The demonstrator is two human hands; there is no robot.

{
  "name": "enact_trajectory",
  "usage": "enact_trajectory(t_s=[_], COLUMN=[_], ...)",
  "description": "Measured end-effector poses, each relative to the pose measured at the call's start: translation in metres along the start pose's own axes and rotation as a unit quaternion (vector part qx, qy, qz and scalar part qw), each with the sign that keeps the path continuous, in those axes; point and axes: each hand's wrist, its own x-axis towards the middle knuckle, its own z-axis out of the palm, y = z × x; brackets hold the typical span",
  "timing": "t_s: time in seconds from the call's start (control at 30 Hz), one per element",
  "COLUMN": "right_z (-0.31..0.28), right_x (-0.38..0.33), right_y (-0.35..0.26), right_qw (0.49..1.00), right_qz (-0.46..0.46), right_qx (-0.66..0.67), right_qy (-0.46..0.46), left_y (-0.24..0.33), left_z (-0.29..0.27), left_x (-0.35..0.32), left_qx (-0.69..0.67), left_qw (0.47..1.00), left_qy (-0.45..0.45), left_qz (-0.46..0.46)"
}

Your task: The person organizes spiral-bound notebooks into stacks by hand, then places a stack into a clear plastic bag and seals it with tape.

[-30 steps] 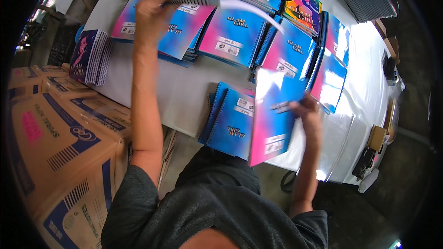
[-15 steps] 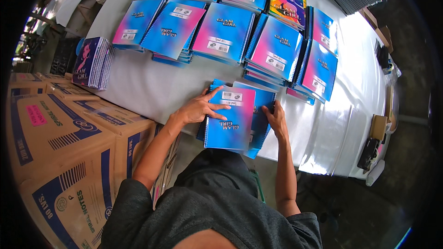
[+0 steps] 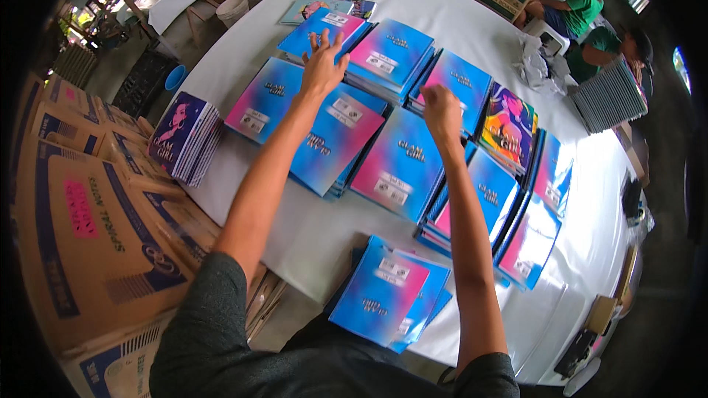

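My left hand [image 3: 323,68] is stretched out with its fingers spread, over a blue-and-pink spiral notebook [image 3: 301,38] in the far left stack. My right hand [image 3: 442,112] has its fingers curled in, at the near left edge of another notebook stack [image 3: 463,77]. Whether anything is between those fingers is hidden. Close to my body, at the table's near edge, a small unevenly fanned pile of the same notebooks [image 3: 380,291] lies with neither hand on it. Several more stacks, including a notebook pile [image 3: 398,162] in the middle, stand in rows between.
Cardboard boxes [image 3: 103,228] are piled on the left. Dark purple notebooks [image 3: 184,138] stand at the table's left edge, with a multicoloured stack [image 3: 509,121] among the blue ones. Far right are a tall notebook stack [image 3: 608,96] and two people in green shirts.
Both hands have let go of the near pile and reached forward over the far stacks, the left one further. The view has tilted up, showing more of the table's far end.
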Motion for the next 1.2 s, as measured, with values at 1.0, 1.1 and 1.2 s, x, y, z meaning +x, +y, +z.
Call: enact_trajectory(t_s=[1.0,1.1,1.2], right_z=[-0.147,-0.157,-0.214], right_x=[-0.053,-0.101,-0.184], right_y=[-0.059,-0.069,-0.052], right_qw=[0.731,0.802,0.861], right_qz=[-0.269,-0.25,0.089], right_qx=[0.317,0.193,0.251], right_qy=[-0.541,-0.506,-0.432], left_y=[-0.045,0.016,0.059], left_z=[-0.016,-0.069,-0.07], left_x=[0.007,-0.062,-0.168], left_qx=[-0.168,-0.344,-0.403], left_qw=[0.98,0.926,0.898], left_qy=[0.107,0.155,0.172], left_qz=[-0.029,-0.013,-0.03])
